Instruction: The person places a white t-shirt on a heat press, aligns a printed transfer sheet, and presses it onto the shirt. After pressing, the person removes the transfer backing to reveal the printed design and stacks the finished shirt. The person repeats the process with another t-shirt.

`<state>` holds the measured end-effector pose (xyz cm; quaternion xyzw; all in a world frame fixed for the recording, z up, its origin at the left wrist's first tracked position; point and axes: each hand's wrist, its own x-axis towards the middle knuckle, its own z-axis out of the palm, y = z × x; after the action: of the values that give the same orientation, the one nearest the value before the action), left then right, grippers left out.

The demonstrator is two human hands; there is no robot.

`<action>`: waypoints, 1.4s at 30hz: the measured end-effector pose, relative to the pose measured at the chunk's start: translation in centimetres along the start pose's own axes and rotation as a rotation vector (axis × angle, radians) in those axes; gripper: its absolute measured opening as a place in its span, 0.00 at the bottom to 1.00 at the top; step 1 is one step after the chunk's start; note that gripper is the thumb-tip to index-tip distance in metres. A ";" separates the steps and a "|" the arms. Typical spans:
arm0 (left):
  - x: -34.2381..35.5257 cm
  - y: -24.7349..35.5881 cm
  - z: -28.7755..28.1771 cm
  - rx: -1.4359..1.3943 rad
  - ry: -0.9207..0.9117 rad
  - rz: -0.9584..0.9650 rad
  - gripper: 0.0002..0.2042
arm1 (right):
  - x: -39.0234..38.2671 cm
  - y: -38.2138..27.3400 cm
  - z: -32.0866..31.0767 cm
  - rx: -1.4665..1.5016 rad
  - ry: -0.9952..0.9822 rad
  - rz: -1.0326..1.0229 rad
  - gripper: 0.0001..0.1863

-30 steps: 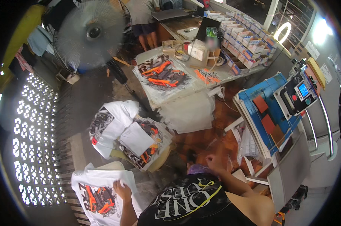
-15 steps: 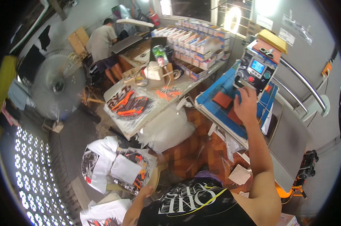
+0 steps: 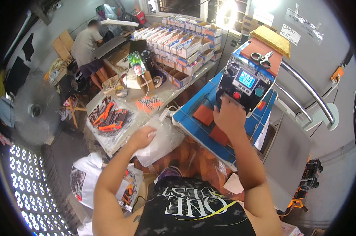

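Note:
My right hand [image 3: 230, 115] is at the lower front edge of a heat press control box [image 3: 245, 80] with a lit screen and a red button. Its fingers curl there, and whatever they grip is hidden. Below lies the blue press bed [image 3: 185, 117], carrying reddish-brown pads [image 3: 204, 115]. My left hand [image 3: 142, 137] hangs empty beside the table edge, fingers loosely bent with a gap to the thumb. Nearest to it are a clear plastic bag [image 3: 164, 141] and a white sheet with an orange and black print [image 3: 111, 119] on the table.
Scissors [image 3: 262, 59] and a yellow pad [image 3: 271, 39] rest atop the press. A phone [image 3: 136, 63] and stacked boxes [image 3: 185, 45] stand on the table. Printed white shirts [image 3: 85, 177] lie low on the left, near a fan [image 3: 35, 110]. Another person [image 3: 85, 45] bends over equipment behind.
My left hand has risen from the printed shirts to beside the table. My right hand stays at the control box. The view has shifted, so the press appears closer and farther left.

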<state>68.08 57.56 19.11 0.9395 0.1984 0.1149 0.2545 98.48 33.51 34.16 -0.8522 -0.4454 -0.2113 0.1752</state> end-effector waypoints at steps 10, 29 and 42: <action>39.4 -3.0 -9.1 0.458 0.311 0.384 0.17 | 0.7 -0.8 0.6 -0.165 -0.049 0.144 0.15; 66.0 -6.0 -13.5 0.164 0.172 0.387 0.11 | 2.7 -2.9 4.1 -0.395 0.182 0.450 0.12; 81.5 -2.5 -4.9 0.575 -0.321 -0.103 0.16 | 2.4 -2.4 4.2 -0.505 0.150 0.350 0.10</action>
<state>138.65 96.75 31.31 0.9677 0.2274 -0.1081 0.0124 98.56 38.49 32.05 -0.9146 -0.2110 -0.3440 0.0239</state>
